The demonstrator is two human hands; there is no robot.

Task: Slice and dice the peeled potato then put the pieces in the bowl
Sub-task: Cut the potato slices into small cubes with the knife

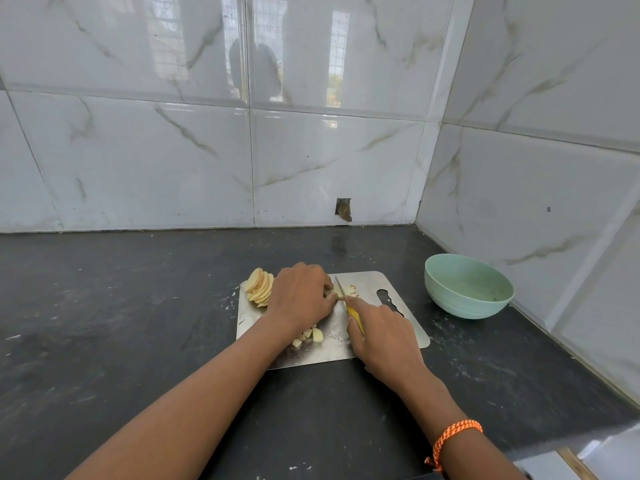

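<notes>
A steel cutting board (pixel 377 282) lies on the dark counter. Several round potato slices (pixel 259 286) lean in a stack at its far left corner. My left hand (pixel 301 294) holds a few slices down in the board's middle, fingers curled over them. My right hand (pixel 379 332) grips a yellow-handled knife (pixel 341 289), whose blade is down in the potato right beside my left fingertips. Cut bits (pixel 350 289) lie just past the blade. Several diced cubes (pixel 310 336) sit near the board's front edge, under my left wrist. The pale green bowl (pixel 467 285) stands to the right.
The black counter (pixel 138 306) stretches left and toward me. Tiled walls meet in a corner behind the bowl. The counter's front edge shows at the lower right. An orange cord bracelet (pixel 453 438) is on my right wrist.
</notes>
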